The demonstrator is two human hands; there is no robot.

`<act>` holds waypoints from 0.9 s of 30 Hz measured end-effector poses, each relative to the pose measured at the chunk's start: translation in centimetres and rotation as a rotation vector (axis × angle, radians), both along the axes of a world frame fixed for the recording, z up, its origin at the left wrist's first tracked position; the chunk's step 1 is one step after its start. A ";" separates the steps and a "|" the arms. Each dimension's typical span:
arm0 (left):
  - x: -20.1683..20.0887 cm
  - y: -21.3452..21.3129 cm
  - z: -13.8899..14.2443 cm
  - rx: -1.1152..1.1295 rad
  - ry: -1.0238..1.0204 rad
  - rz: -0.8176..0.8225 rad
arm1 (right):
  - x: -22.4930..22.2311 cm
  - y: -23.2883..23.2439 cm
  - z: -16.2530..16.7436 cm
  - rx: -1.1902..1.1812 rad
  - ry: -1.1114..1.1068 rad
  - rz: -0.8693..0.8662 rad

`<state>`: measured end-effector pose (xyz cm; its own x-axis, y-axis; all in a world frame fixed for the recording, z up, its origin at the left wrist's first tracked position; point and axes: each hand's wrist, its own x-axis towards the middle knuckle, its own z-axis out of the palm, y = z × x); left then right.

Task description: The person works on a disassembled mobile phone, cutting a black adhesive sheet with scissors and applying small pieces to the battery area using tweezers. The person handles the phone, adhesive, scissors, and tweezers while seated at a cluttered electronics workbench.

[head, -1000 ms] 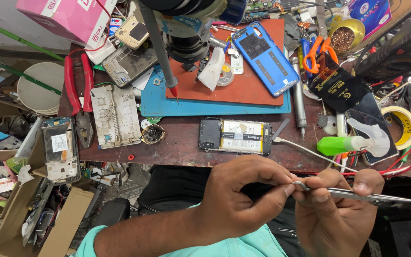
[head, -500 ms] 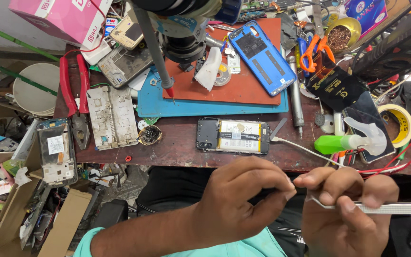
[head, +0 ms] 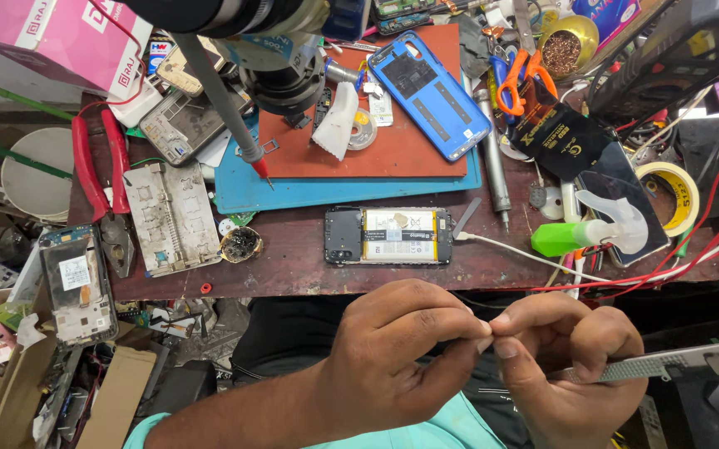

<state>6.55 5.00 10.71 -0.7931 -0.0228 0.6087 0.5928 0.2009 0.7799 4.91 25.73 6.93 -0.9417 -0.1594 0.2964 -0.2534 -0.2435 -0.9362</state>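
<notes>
My left hand [head: 401, 357] and my right hand [head: 567, 366] meet in front of my lap, below the desk edge. Their fingertips pinch together on something tiny that I cannot make out. My right hand also grips metal tweezers [head: 667, 362], whose grey textured handle sticks out to the right. On the brown desk [head: 293, 258] just above my hands lies an opened phone [head: 388, 236] with its battery showing and a white cable [head: 509, 249] plugged into its right end.
A blue back cover [head: 430, 91] lies on a red mat [head: 392, 145] over a blue mat [head: 243, 195]. Red pliers [head: 93, 162], phone frames [head: 168, 218], a green spray bottle [head: 584, 233], orange scissors [head: 517, 75], yellow tape [head: 667, 195] and a microscope base [head: 284, 75] crowd the desk.
My hands have come closer together, fingertips now touching. The tweezers have swung out so only the handle shows to the right. The view has shifted slightly.
</notes>
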 end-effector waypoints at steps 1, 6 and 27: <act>0.0 0.0 0.1 -0.004 0.006 0.005 | 0.0 0.0 0.1 0.018 0.009 -0.008; 0.1 -0.3 0.2 -0.063 0.033 0.036 | -0.2 -0.1 0.2 0.012 0.016 -0.006; 0.3 -1.1 0.7 -0.080 -0.175 -0.002 | -1.0 -0.3 -0.2 0.036 -0.133 0.009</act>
<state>6.87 3.93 11.39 -0.8871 0.0223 0.4610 0.4498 0.2656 0.8527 3.93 25.44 6.76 -0.9707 -0.1765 0.1632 -0.1246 -0.2112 -0.9695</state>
